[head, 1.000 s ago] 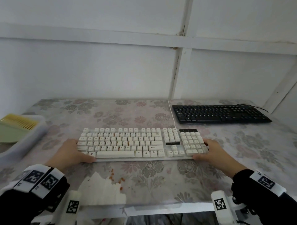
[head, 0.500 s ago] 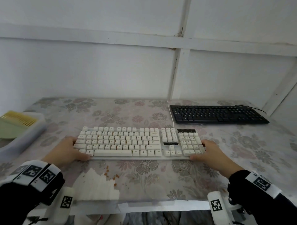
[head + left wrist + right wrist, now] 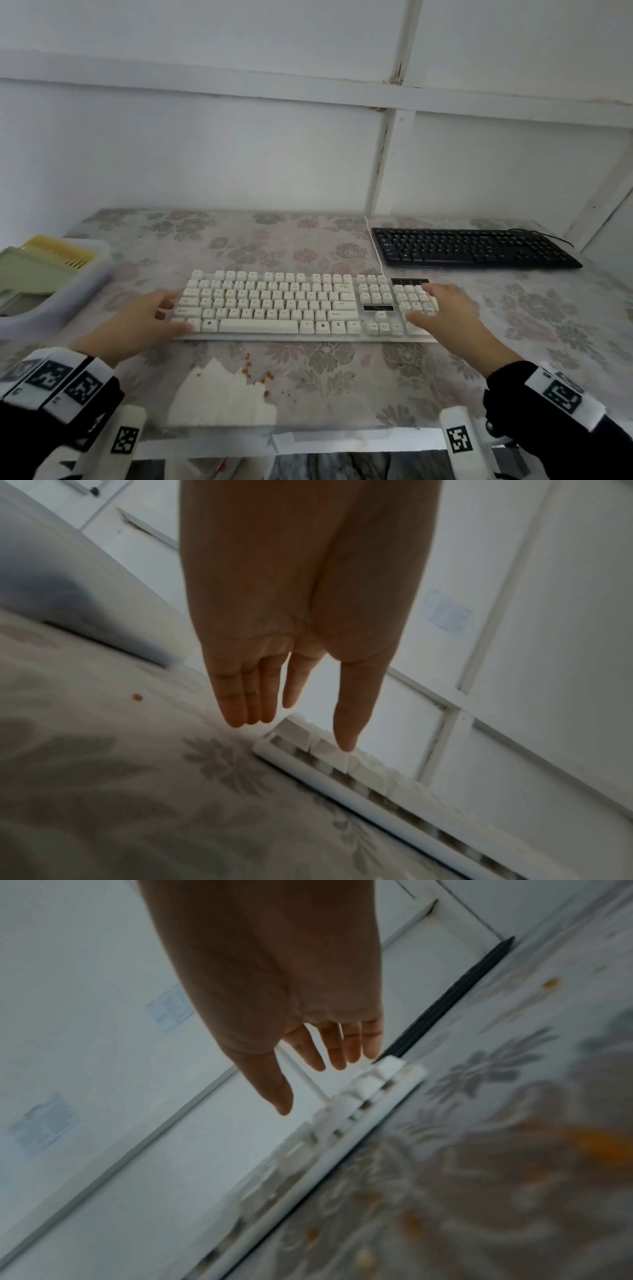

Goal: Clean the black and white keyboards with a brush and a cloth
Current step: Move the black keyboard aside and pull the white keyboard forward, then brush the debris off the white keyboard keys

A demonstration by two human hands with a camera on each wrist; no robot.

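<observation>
White keyboard [image 3: 274,301] lies long-ways across the tabletop [image 3: 342,377] between my two hands, left hand [image 3: 137,323] and right hand [image 3: 445,317] with fingers straight, maybe just above its ends.

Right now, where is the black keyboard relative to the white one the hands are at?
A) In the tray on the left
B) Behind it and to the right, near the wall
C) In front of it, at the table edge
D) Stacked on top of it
B: the black keyboard lies flat beyond the right end of the white keyboard, apart from it and closer to the wall.
</observation>
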